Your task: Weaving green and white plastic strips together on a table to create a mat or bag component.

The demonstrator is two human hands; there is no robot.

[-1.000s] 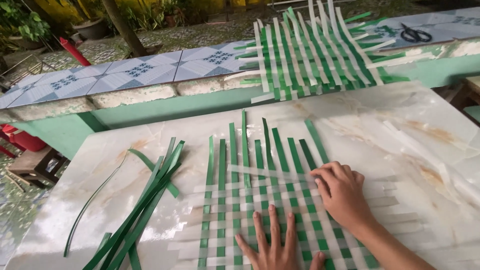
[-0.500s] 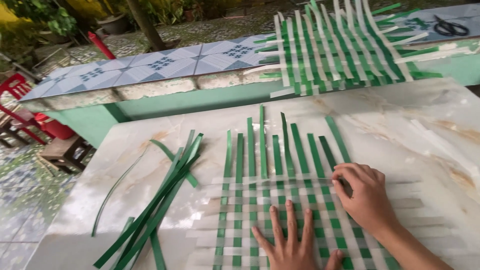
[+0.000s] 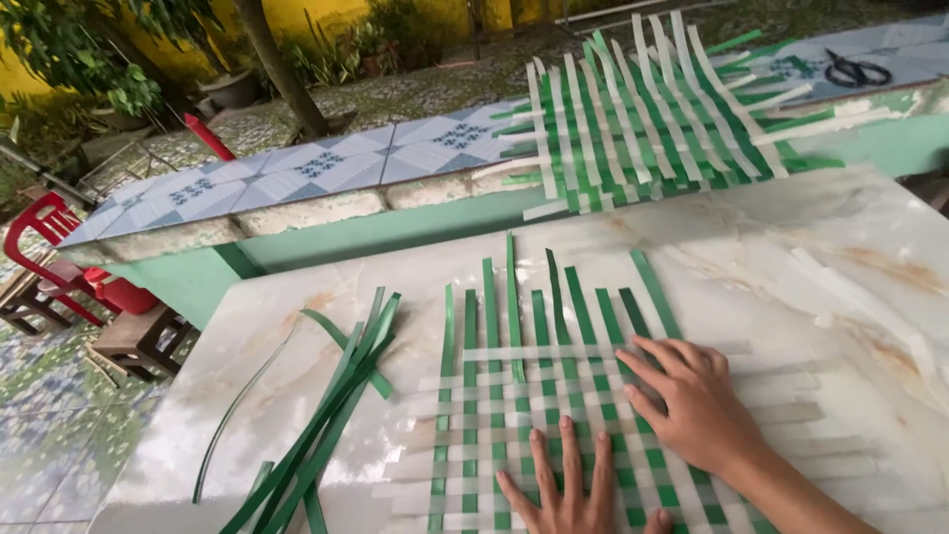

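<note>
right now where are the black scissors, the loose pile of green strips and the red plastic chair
black scissors (image 3: 856, 68), head view, on the crossing of the blades
loose pile of green strips (image 3: 331, 415), head view, mid-bundle on the marble table
red plastic chair (image 3: 40, 229), head view, on its backrest

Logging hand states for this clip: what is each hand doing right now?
Left hand: open, fingers spread flat on the woven green-and-white mat, holding nothing.
Right hand: open, palm down on the mat, holding nothing.

Half-woven green-and-white strip mat (image 3: 554, 415), lying flat on the marble counter (image 3: 850, 287), green ends fanned out unwoven at the far edge.
</note>
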